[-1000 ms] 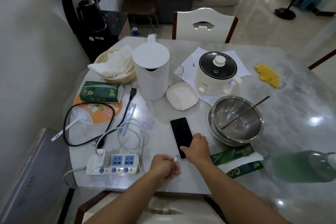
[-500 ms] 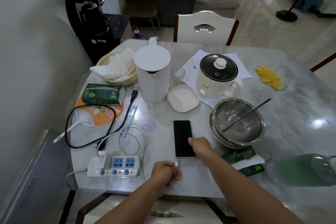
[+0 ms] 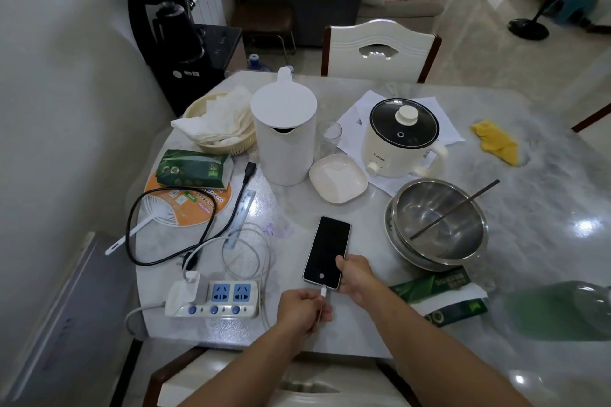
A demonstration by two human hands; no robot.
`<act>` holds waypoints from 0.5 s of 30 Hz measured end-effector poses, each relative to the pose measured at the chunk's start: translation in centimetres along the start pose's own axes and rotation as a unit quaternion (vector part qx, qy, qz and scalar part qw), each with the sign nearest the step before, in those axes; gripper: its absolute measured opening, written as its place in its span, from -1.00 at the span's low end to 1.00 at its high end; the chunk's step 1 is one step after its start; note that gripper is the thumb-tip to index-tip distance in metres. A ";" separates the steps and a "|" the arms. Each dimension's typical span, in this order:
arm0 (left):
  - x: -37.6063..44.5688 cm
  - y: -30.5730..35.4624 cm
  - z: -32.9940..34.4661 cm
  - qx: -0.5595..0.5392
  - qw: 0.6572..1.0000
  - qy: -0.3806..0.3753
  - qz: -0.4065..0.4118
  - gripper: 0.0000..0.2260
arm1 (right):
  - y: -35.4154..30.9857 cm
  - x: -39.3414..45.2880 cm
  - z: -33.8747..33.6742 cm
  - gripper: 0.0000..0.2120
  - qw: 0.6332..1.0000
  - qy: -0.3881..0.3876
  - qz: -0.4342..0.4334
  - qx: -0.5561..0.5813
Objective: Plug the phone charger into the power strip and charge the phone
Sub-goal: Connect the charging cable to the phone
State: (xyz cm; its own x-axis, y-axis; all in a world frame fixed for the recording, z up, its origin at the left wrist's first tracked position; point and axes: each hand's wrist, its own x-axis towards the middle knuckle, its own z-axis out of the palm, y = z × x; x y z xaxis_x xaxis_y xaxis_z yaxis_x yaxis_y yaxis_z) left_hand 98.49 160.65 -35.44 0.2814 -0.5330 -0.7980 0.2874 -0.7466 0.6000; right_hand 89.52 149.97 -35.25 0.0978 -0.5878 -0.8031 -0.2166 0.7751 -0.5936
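Left hand [image 3: 302, 309] pinches the white cable plug [image 3: 323, 291] at the phone [image 3: 326, 252], low centre; right hand [image 3: 355, 274] grips its edge. I judge seating remains. Left, charger [image 3: 191, 278] already sits in power strip [image 3: 211, 299].

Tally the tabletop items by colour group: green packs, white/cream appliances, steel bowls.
Green packs: 2, tissue pack by the fan, pack by the right arm
White/cream appliances: 3, kettle, cooker, power strip
Steel bowls: 1 for certain, bowl; a second rim seems nested under it, cannot tell
Total: 6
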 end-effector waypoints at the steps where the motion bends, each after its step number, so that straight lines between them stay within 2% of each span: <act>1: 0.0 -0.1 0.0 0.000 1.000 0.003 0.000 -0.86 | 0.0 0.0 0.0 -0.81 1.000 0.000 -0.001 0.001; 6: 0.1 -0.5 -0.2 -0.017 0.999 0.041 0.002 -0.88 | 0.1 0.2 0.1 -0.85 1.000 0.004 -0.003 0.019; 15: 0.3 -0.4 -0.2 -0.028 0.999 0.046 0.002 -0.88 | 0.1 0.4 0.0 -0.81 1.000 -0.001 -0.003 0.028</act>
State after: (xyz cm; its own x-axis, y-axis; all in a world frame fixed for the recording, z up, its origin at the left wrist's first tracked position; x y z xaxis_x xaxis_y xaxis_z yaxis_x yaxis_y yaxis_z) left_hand 98.61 160.87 -35.92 0.3649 -0.4959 -0.7880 0.3360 -0.7191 0.6082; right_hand 89.57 149.83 -35.67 0.0998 -0.5915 -0.8001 -0.1611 0.7839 -0.5997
